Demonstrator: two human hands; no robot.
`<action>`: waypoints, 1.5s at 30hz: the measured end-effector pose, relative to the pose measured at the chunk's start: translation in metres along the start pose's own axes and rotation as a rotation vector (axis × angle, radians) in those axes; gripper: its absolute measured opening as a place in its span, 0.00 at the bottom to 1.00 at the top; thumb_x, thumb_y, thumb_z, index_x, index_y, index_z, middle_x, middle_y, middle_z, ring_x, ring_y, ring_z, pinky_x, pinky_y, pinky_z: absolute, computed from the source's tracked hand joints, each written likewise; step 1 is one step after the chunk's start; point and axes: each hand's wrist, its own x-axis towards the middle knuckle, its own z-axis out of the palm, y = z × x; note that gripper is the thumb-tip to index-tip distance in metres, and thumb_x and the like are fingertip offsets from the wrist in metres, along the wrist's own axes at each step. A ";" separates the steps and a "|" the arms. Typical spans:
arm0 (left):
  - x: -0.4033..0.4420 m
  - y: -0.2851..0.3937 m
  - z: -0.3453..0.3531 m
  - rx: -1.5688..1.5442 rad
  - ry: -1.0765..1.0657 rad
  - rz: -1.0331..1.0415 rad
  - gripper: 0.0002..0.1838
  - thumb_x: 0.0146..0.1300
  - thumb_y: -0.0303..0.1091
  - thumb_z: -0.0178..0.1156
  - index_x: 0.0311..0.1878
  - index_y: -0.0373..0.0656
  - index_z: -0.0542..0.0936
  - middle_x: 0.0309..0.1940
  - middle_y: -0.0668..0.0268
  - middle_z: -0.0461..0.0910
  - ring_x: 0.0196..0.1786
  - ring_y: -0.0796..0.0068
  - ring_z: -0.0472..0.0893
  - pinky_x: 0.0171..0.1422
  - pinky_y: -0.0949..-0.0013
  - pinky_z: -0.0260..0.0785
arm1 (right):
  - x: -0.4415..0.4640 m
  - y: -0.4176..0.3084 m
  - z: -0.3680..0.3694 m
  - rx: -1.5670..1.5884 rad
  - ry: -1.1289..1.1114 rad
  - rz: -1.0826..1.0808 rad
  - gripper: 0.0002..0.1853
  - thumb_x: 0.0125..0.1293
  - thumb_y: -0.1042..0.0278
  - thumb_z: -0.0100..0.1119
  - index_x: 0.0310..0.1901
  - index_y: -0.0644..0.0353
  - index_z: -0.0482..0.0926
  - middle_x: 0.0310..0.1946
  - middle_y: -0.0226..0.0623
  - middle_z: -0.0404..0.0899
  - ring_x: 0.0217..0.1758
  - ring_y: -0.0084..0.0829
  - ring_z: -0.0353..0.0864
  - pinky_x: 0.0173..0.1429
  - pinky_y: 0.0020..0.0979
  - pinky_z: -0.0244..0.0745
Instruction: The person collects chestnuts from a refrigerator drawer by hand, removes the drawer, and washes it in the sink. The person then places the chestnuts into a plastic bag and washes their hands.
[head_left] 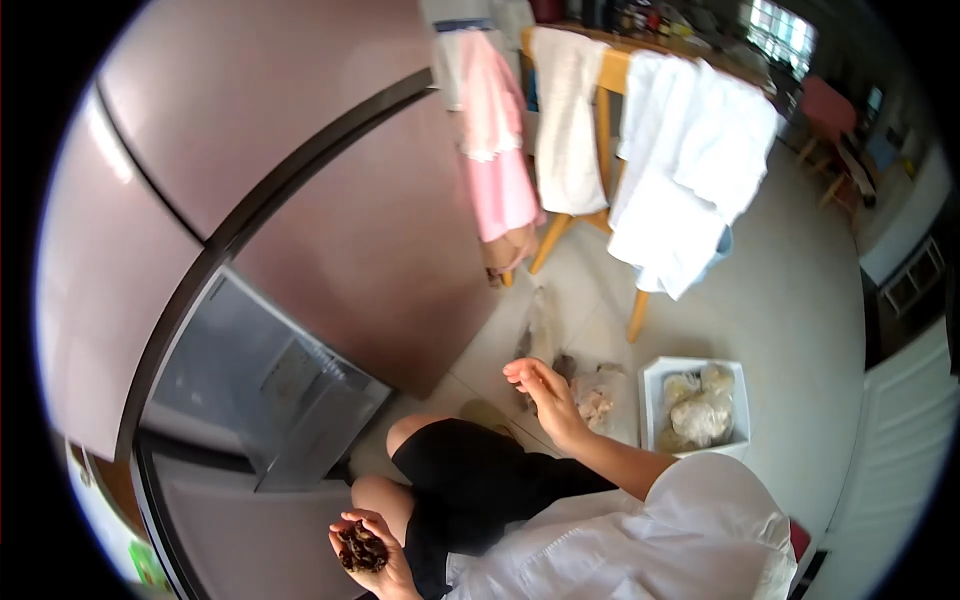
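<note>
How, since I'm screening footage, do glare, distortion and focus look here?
In the head view: fisheye bowing with black corners; a glare streak on the refrigerator door; the window washed out; the dark clump in the left hand too soft to identify.

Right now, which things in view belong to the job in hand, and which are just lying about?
Likely the job:
dark clump, in the left hand
clear drawer
clear bag, on the floor near the empty right hand
white box, holding more bags

Probably just about:
pink cloth, hanging
beige cloth, hanging
white cloths, hanging
pink chair, further back
</note>
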 end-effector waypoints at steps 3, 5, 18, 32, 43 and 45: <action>0.018 -0.041 0.016 0.037 -0.002 -0.122 0.11 0.65 0.37 0.53 0.38 0.43 0.82 0.43 0.67 0.78 0.56 0.74 0.73 0.59 0.59 0.72 | 0.001 0.004 -0.026 0.031 0.066 0.070 0.21 0.74 0.54 0.41 0.35 0.62 0.77 0.34 0.32 0.79 0.40 0.23 0.76 0.49 0.26 0.68; 0.029 -0.053 0.018 0.073 0.000 -0.190 0.11 0.66 0.35 0.53 0.39 0.39 0.81 0.43 0.66 0.77 0.56 0.74 0.73 0.60 0.60 0.72 | 0.001 0.004 -0.037 0.032 0.108 0.097 0.26 0.74 0.51 0.38 0.30 0.63 0.77 0.27 0.34 0.78 0.33 0.24 0.76 0.46 0.26 0.69; 0.065 -0.109 0.012 0.169 0.120 -0.422 0.10 0.67 0.36 0.51 0.38 0.41 0.79 0.44 0.69 0.73 0.57 0.75 0.71 0.61 0.59 0.71 | -0.030 0.005 -0.090 0.013 0.275 0.273 0.30 0.73 0.45 0.39 0.16 0.57 0.65 0.13 0.24 0.61 0.18 0.17 0.58 0.25 0.21 0.54; 0.069 -0.124 0.010 0.169 0.147 -0.439 0.11 0.66 0.37 0.51 0.39 0.41 0.80 0.46 0.66 0.74 0.56 0.76 0.70 0.62 0.59 0.69 | -0.029 0.043 -0.091 -0.146 0.394 0.122 0.31 0.59 0.73 0.61 0.65 0.57 0.63 0.55 0.39 0.68 0.52 0.26 0.72 0.49 0.25 0.70; 0.065 -0.115 0.001 0.124 0.202 -0.404 0.12 0.66 0.41 0.54 0.37 0.43 0.80 0.45 0.69 0.74 0.56 0.75 0.71 0.61 0.57 0.70 | -0.030 0.059 -0.071 0.026 0.135 0.333 0.23 0.62 0.78 0.57 0.59 0.60 0.69 0.56 0.34 0.69 0.54 0.23 0.72 0.56 0.26 0.69; 0.066 -0.115 -0.002 0.119 0.211 -0.413 0.11 0.66 0.40 0.53 0.37 0.43 0.80 0.45 0.69 0.73 0.56 0.75 0.71 0.61 0.57 0.70 | -0.033 0.062 -0.068 0.044 0.084 0.391 0.22 0.62 0.78 0.57 0.58 0.61 0.69 0.55 0.34 0.69 0.52 0.23 0.73 0.56 0.25 0.69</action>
